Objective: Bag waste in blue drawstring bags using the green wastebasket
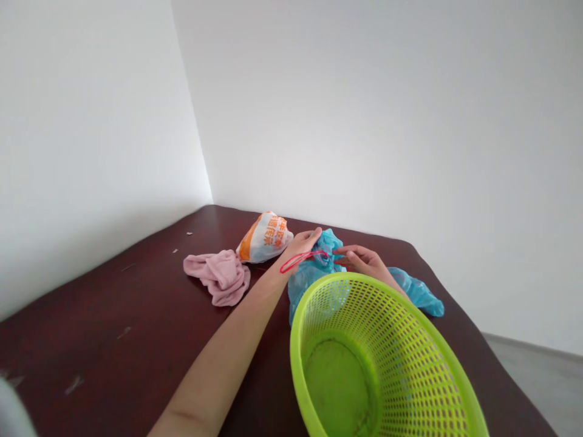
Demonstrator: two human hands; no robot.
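Observation:
A thin blue plastic bag [304, 280] lies on the table behind the basket, its gathered top [331, 240] raised. My left hand [306, 243] is closed on that gathered top from the left. A red string [294, 262] runs from the bag's neck and hangs in a loop across my left wrist. On the other side, my right hand [364, 261] has its fingers stretched toward the neck, fingertips at or close to the plastic. The green mesh basket [339, 388] stands in front, tilted toward me, and hides the lower bag and part of my right forearm.
Left of the hands lie a pink cloth [221, 276] and a white plastic bag with orange print [265, 238]. More blue plastic [416, 291] rests by the table's right side. The dark red table [113, 340] meets white walls at the back and left.

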